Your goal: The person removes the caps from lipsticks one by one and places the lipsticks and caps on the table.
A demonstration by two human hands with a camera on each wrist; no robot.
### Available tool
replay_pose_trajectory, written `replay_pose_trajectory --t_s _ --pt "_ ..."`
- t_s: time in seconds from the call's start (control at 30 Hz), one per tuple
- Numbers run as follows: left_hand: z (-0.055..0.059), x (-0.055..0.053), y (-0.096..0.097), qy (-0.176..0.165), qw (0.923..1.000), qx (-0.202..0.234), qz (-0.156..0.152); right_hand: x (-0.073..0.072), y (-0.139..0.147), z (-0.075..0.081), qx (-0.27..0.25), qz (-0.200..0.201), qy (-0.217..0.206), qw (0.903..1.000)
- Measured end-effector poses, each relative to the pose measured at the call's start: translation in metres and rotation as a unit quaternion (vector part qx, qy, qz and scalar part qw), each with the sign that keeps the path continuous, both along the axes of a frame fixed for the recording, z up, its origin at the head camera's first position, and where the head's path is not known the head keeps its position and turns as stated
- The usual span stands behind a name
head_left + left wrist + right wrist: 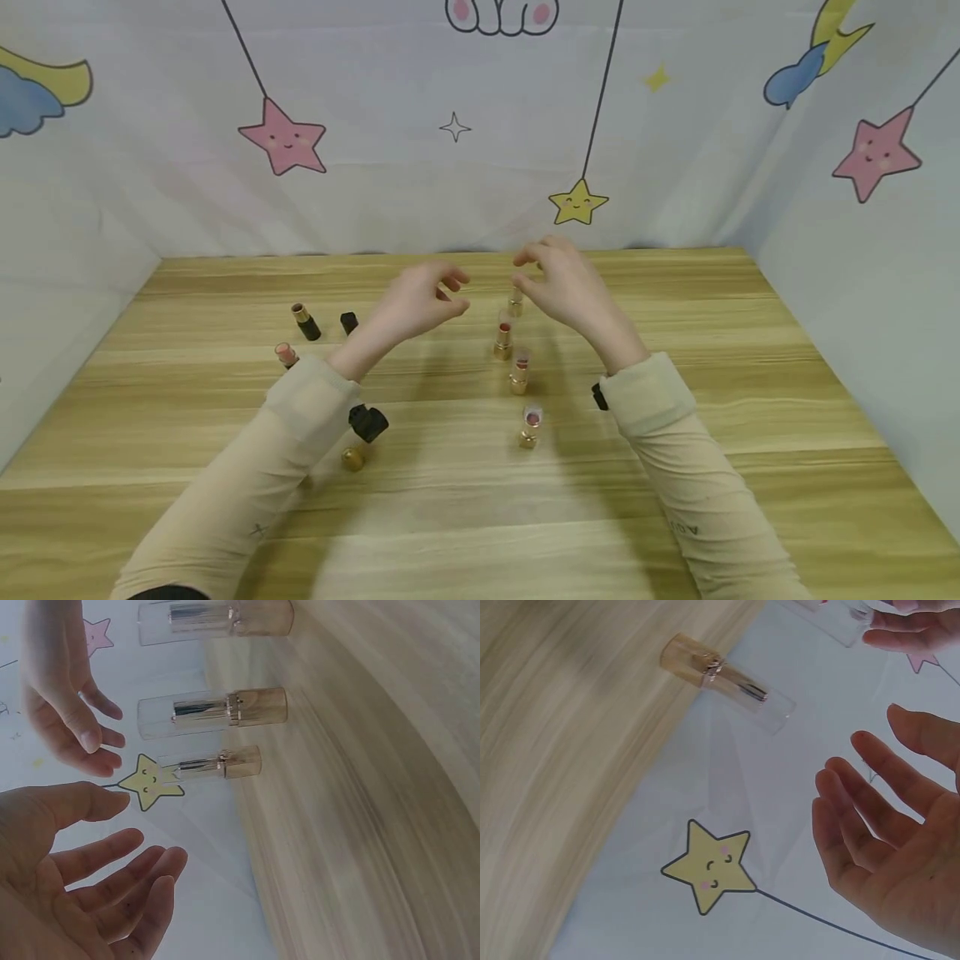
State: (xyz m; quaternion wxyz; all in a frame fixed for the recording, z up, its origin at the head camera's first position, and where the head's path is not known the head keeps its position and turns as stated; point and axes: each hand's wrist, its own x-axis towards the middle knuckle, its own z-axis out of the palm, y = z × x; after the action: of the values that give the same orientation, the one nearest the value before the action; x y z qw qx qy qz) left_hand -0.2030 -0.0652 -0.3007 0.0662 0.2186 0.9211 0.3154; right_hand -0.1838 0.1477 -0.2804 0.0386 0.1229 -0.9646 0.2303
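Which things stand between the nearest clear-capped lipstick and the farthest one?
Two more clear-capped lipsticks stand between them, as the head view shows.

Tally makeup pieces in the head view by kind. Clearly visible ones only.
Clear-capped gold lipsticks: 4
Black-and-gold tube: 1
Pink-tipped lipstick: 1
Black piece, partly hidden: 1
Gold piece: 1
Total: 8
More may be under the left sleeve; can't tell.

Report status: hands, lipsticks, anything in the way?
Left hand, right hand: empty, raised. Four clear-capped lipsticks upright in a rough line. Head view: left sleeve partly hides a pink-tipped lipstick.
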Motion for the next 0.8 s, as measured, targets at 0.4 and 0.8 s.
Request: replay_pose_trajectory --t_s 0.4,0.8 --pt "-0.014 -0.02 0.017 -0.019 0.9992 -0.022 -0.026 -0.012 0.01 -0.015 -0.012 -0.002 0.008 0.9999" --pt "-0.037 -0.048 0.032 -0.026 0.9965 -0.014 -0.078 -0.021 0.009 -0.023 -0.015 -0.012 0.008 0.9998"
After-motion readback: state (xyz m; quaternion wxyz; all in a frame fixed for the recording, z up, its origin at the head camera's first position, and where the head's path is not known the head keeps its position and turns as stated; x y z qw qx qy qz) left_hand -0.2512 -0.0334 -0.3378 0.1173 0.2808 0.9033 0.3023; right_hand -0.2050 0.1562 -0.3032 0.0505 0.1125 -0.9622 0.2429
